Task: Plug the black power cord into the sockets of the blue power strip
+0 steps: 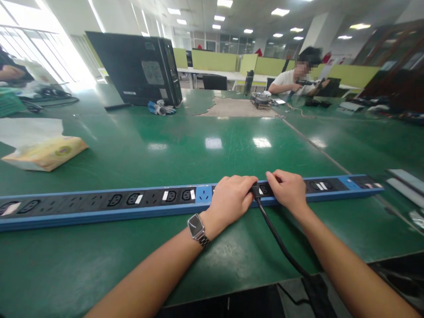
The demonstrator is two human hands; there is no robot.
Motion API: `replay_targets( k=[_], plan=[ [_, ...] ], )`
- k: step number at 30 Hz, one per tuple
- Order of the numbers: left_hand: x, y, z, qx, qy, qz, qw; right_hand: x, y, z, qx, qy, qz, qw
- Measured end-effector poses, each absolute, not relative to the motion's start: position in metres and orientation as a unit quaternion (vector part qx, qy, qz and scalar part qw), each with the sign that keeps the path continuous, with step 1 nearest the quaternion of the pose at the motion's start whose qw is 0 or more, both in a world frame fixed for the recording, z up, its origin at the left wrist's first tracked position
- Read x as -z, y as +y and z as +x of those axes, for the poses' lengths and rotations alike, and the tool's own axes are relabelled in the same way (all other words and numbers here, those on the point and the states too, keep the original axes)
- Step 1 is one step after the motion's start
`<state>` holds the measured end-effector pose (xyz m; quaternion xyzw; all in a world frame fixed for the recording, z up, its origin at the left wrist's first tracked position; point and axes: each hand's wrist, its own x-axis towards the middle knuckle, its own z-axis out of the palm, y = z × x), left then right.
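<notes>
A long blue and black power strip (185, 207) lies across the green table, with rows of sockets and several white stickers on its top. My left hand (232, 198), with a watch at the wrist, rests over the strip and is closed on a black power plug (256, 191) that sits at one of the sockets. From the plug a thick black cable (276, 236) runs down over the table's near edge. Just right of the plug, my right hand (289, 189) lies curled on the strip. Its inner fingers are hidden, so what they hold, if anything, does not show.
A tissue pack (49, 152) lies at the left. Farther back stand a black computer tower (132, 68), gloves (161, 107) and a dark bottle (248, 82). A person (298, 79) sits across the table at the right. Pale metal pieces (406, 187) lie at the right edge.
</notes>
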<state>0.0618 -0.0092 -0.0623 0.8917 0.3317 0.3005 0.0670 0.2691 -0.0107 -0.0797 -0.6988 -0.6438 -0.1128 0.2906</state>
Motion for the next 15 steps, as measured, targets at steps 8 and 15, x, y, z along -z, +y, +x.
replay_targets(
  k=[8,15],
  plan=[
    [0.0576,-0.0109,0.0583,-0.271,0.335,0.899,0.074,0.0805,-0.0108,0.2693,0.116,-0.642,-0.700,0.289],
    [0.0586,-0.0119,0.0578,-0.239,0.335,0.909,0.061,0.0804,-0.0100,0.2688,0.107,-0.644,-0.701,0.286]
  ],
)
